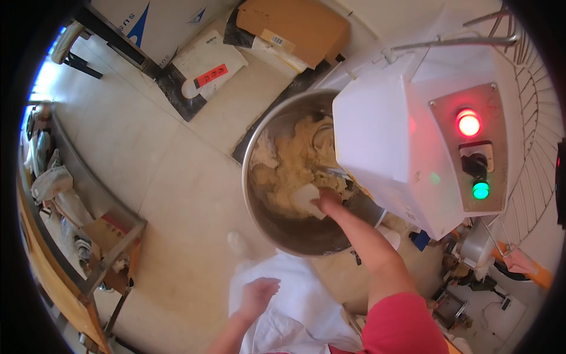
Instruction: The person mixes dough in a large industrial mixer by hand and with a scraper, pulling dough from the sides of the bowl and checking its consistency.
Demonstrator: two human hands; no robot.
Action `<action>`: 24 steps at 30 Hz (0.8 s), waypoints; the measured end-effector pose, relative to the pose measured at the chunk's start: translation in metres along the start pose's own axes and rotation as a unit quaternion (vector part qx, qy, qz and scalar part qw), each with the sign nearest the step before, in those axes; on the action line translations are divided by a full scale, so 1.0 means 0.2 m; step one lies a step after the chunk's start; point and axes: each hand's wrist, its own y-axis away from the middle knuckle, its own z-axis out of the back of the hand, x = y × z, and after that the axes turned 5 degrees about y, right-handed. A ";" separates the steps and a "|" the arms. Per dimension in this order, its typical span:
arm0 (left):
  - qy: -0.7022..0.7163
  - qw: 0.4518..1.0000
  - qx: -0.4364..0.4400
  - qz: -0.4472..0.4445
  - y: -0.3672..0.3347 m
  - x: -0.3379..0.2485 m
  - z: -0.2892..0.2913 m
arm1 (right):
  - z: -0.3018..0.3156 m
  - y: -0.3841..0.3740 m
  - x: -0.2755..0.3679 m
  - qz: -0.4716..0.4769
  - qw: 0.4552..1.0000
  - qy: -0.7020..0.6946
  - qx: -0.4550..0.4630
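One white scraper (305,199) inside the steel mixing bowl (247,177)

From my remote view, the right hand (328,202) has its fingers closed on the scraper, over the pale, lumpy dough (283,150); I cannot tell how far its edge goes in. The left hand (260,294) hangs before the white apron (289,312), fingers loosely curled, half open, with hold of nothing I can see.

For clearance, I read the bowl's rim as exposed along its left and near sides. The white mixer head (377,135) covers its right side, with the right forearm just beside that housing (the tightest gap I see). Floor (171,189) spreads widely between the bowl and the metal-edged table (112,197) at far left.

As for markings, a red label (211,75) with dark characters sits on a white carton (233,56), a barcode sticker (277,40) on a brown carton (309,23), and blue triangles beside lettering on a pale panel (168,23). Red (469,123) and green lamps (481,190) glow on the mixer's control panel (445,112).
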 end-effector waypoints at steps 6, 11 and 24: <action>0.044 0.998 0.027 0.030 -0.02 -0.09 0.07 | 0.04 0.01 -0.37 -0.021 0.980 0.030 -0.197; -0.011 0.984 -0.009 -0.179 -0.16 -0.22 -0.08 | 0.19 0.42 0.09 0.154 0.977 0.135 0.067; -0.195 0.954 0.013 -0.226 -0.28 -0.36 -0.12 | -0.34 -0.01 -0.03 0.057 0.960 0.264 0.074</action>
